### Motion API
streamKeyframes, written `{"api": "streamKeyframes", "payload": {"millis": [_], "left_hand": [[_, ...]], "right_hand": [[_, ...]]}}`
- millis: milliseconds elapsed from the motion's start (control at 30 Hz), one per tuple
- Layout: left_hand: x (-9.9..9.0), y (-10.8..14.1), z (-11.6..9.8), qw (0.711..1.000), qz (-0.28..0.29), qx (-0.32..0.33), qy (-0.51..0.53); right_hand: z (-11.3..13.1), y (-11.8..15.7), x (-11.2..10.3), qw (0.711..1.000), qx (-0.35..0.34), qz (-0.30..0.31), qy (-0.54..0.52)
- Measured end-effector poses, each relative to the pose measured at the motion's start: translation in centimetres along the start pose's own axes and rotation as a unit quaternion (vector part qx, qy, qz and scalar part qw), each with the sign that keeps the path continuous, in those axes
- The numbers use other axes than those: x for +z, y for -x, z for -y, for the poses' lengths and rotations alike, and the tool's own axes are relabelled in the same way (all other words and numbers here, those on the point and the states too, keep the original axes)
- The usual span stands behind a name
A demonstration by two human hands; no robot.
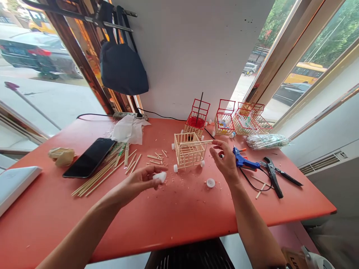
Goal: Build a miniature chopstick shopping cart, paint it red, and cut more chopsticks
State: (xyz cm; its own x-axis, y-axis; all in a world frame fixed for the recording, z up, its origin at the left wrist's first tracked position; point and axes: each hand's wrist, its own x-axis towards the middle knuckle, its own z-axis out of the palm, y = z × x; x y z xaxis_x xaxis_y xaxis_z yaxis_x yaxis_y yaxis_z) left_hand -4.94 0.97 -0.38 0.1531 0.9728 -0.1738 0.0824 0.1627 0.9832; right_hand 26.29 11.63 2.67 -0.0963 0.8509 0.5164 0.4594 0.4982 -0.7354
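My left hand (146,177) pinches a crumpled piece of white tissue (160,176) low over the table, left of a small cart. That cart (190,158) is built of thin wooden sticks and stands on white cap wheels. A wooden stick (196,143) runs across its top and juts out to the right. At the jutting end, the curled fingers of my right hand (224,158) hold the stick's tip; the exact grip is partly hidden. A loose white cap (210,182) lies on the table between my hands.
Cut sticks (155,158) and longer sticks (95,179) lie left, beside a phone (89,157). To the right are a blue glue gun (245,160) with its cord and black-handled pliers (273,177). Red-framed carts (197,112) and a plastic-wrapped bundle (267,141) sit behind.
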Motion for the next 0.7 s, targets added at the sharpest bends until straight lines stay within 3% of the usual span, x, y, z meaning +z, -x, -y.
{"api": "streamKeyframes", "payload": {"millis": [167, 267, 333, 400, 500, 633, 700], "left_hand": [[3.5, 0.7, -0.1, 0.968, 0.016, 0.100, -0.230], [5.5, 1.2, -0.3, 0.951, 0.037, 0.121, -0.282], [5.8, 1.4, -0.6, 0.947, 0.050, 0.123, -0.294], [4.9, 1.1, -0.9, 0.945, 0.034, 0.131, -0.297], [2.0, -1.0, -1.7, 0.939, -0.069, 0.141, -0.305], [-1.5, -6.3, -2.5, 0.919, -0.208, 0.124, -0.312], [-2.2, -9.0, -2.4, 0.906, -0.231, 0.130, -0.330]], "right_hand": [[0.1, 0.1, 0.3, 1.000, -0.001, -0.009, 0.005], [0.1, 0.3, 0.5, 1.000, -0.009, -0.004, 0.011], [0.2, 0.4, 0.6, 1.000, -0.013, 0.000, 0.013], [0.3, 0.4, 0.6, 1.000, -0.017, 0.001, 0.014], [0.4, 0.5, 0.6, 1.000, -0.022, 0.001, 0.016], [0.4, 0.5, 0.8, 0.999, -0.027, -0.001, 0.018], [0.3, 0.6, 0.8, 0.999, -0.029, 0.000, 0.019]]}}
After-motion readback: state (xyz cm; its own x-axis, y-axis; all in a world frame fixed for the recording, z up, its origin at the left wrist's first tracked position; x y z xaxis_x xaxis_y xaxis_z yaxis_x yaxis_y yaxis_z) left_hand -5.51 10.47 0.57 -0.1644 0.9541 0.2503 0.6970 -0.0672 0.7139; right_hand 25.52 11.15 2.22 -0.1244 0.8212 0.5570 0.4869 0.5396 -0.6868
